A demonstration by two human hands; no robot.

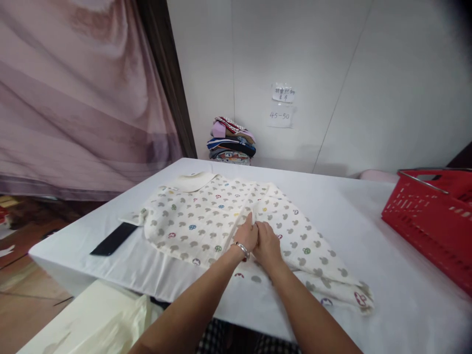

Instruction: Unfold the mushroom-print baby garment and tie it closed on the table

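A white cloth [206, 216] printed with grey and coloured mushroom shapes lies spread over the white table. Its far left corner is turned over, showing a plain side, and its right part tapers to a bunched corner near the front. My left hand [246, 236], with a silver bracelet at the wrist, pinches a raised fold at the middle of the cloth. Close beside it, almost touching, my right hand [267, 242] is closed on the same fold. The fingertips of my right hand are partly hidden.
On the white table [368, 221], a black flat object [115, 239] sticks out from under the cloth's left edge. A red plastic basket [431, 221] stands at the right. Folded fabrics [232, 142] are stacked by the wall beyond the far edge. A pale box [84, 319] is at the front left.
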